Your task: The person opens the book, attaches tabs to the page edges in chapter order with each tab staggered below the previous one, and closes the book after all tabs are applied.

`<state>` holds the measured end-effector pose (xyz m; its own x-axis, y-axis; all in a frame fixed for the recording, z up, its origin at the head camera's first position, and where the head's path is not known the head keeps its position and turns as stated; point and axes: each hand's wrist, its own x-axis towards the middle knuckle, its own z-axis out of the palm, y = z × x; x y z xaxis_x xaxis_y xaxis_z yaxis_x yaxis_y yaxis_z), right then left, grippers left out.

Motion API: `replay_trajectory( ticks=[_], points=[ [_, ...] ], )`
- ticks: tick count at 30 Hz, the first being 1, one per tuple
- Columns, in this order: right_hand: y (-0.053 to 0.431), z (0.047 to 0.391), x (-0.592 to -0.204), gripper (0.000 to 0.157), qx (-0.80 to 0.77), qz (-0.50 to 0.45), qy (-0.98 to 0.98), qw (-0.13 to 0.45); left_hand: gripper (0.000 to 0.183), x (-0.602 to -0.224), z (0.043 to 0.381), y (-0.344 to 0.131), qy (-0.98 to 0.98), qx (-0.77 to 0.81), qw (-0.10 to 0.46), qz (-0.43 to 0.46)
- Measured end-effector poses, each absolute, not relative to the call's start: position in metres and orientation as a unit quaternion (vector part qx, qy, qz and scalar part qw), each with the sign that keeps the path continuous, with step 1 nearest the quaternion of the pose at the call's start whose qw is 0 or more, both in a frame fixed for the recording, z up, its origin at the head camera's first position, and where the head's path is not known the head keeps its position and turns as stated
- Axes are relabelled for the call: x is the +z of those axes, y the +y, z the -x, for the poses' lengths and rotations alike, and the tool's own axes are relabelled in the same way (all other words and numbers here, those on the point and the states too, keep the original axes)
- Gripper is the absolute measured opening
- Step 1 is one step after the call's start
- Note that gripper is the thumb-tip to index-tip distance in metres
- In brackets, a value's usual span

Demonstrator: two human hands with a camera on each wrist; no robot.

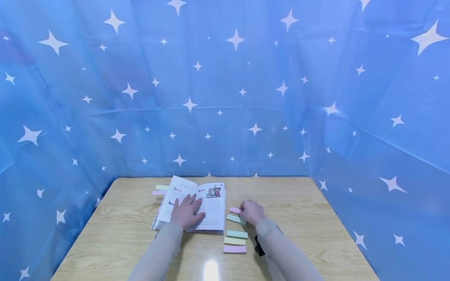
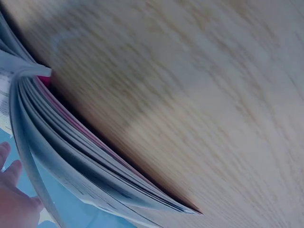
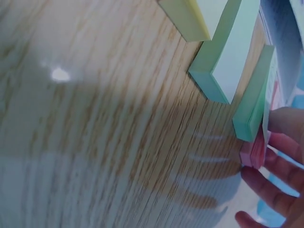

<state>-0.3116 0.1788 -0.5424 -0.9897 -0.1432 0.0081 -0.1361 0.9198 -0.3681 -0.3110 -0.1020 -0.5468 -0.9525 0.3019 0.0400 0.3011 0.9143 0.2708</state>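
Note:
An open book (image 1: 212, 210) with printed pages and a small coloured picture lies on the table. My left hand (image 1: 186, 212) rests on its pages with fingers spread, across the middle. In the left wrist view part of that hand (image 2: 16, 199) shows beyond the page edges (image 2: 90, 156). Right of the book, my right hand (image 1: 252, 212) pinches the right end of a pink sticky-note pad (image 1: 234, 210). The right wrist view shows its fingers (image 3: 275, 190) at the pink pad (image 3: 252, 153), beside a green pad (image 3: 251, 102). Writing marks the pink pad and the green pad (image 1: 235, 219) below it.
Nearer me lie another green pad (image 1: 237, 234), a yellow pad (image 1: 234, 241) and a pinkish-purple pad (image 1: 234, 249). Yellow and pink tabs (image 1: 159, 192) stick out from the book's left side. A black strap-like thing (image 1: 259, 248) is by the right forearm. Behind hangs a blue star-patterned curtain (image 1: 218, 86).

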Motion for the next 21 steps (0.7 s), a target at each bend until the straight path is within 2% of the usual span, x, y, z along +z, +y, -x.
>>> replay_trajectory(
  ticks=[6,13,21],
  points=[
    [0.182,0.314,-0.541,0.005,-0.204,0.078,0.976,0.011,0.063,-0.537,0.310,-0.092,0.973,0.149,-0.022,-0.173],
    [0.185,0.316,-0.534,0.011,-0.212,0.093,0.973,0.003,0.055,-0.531,0.317,-0.075,0.962,0.151,-0.062,-0.220],
    [0.175,0.312,-0.519,0.007,-0.184,0.154,0.971,-0.017,0.054,-0.530,0.319,-0.062,0.948,0.179,-0.059,-0.256]
  ],
)
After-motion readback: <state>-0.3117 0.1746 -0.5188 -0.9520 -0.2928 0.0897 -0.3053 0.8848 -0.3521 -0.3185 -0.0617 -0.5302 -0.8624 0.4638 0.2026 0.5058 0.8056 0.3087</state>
